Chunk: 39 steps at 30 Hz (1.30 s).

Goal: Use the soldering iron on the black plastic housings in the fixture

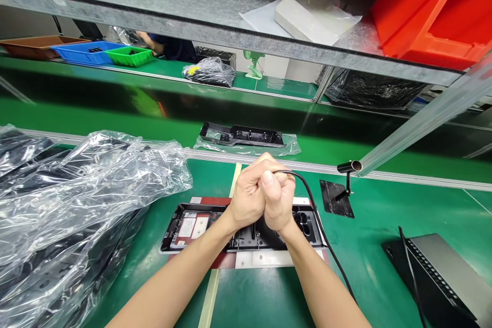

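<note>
**Over the fixture: both fists stacked on a corded tool, black housing directly beneath**

At centre of the green bench (384, 225), the left hand (248, 200) and right hand (277, 202) are clenched against each other, knuckles up, fingers fully curled. A black cable (313, 210) leaves the top of the right fist at about 1 o'clock, arcs over and runs down toward 5 o'clock along the right forearm. Both fists appear closed round the cabled tool; its body is hidden inside the grip, so its type cannot be told.

The black housing (200, 225) lies straight below the hands, seated on a red-and-white fixture plate (265, 259). Its long axis runs 9 o'clock to 3 o'clock, crosswise to the forearms. The fists sit over its right-of-centre portion; the left end, with a pale label, is uncovered. Whether the tool tip touches the housing cannot be seen.

Neither hand is nearer: both are equally above the part.

Surroundings: crumpled clear bags (77, 215) of dark parts at 9 o'clock; a second housing (242, 136) on film on the conveyor at 12 o'clock; a small black nozzle on a stand (348, 169) at 2 o'clock; a grey box (442, 266) at 4 o'clock.
</note>
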Motion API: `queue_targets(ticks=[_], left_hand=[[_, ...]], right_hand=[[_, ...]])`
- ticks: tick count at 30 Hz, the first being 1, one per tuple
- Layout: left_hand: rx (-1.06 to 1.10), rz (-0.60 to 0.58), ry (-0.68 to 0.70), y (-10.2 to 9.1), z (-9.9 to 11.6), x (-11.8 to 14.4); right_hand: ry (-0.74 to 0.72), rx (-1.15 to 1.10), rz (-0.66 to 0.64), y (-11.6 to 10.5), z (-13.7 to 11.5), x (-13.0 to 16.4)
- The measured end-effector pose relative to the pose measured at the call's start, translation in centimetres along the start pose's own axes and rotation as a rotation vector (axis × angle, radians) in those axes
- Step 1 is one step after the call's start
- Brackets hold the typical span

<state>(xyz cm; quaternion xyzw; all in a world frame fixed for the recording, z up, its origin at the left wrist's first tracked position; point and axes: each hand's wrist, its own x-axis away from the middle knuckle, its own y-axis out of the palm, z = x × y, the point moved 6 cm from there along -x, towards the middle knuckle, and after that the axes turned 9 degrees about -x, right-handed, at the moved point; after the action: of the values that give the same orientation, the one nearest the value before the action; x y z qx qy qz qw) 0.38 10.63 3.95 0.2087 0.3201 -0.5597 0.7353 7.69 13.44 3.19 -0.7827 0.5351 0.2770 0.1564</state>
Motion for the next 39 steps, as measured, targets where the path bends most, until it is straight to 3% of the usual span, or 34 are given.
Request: queue_targets(ticks=[39], left_hand=[[-0.022,0.009,-0.008,-0.04,-0.22,0.05]], right_hand=[[0.004,0.012,-0.010,0.03,-0.09,-0.03]])
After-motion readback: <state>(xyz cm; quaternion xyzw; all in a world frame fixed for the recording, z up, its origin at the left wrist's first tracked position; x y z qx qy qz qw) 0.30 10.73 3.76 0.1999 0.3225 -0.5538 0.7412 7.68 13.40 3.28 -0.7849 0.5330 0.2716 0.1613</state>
